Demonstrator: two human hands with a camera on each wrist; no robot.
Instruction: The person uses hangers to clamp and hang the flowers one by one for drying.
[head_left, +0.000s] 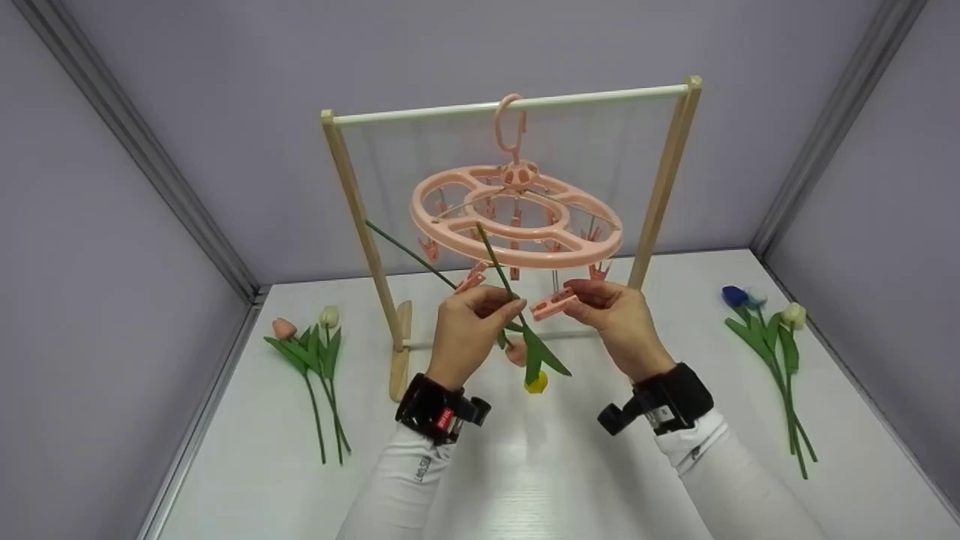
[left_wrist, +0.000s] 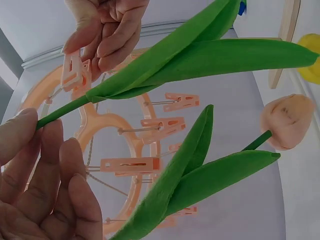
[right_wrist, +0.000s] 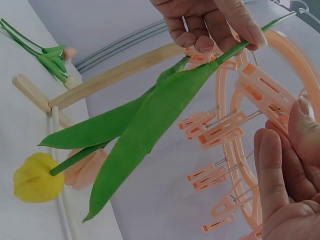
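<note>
Head view: left hand (head_left: 476, 324) pinches the stem (head_left: 493, 256) of the yellow tulip (head_left: 535, 351); right hand (head_left: 621, 321) pinches a pink clip (head_left: 553, 305).
The tulip points bloom-down, its long axis slanting from upper left to lower right; the clip is just right of its stem. Both arms reach forward over the desk (head_left: 517, 487), hands facing each other below the pink hanger (head_left: 555, 259).

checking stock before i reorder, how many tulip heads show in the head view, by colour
Pink tulip heads: 2
White tulip heads: 2
Yellow tulip head: 1
Dark blue tulip head: 1
Pale blue tulip head: 1
Total: 7
</note>
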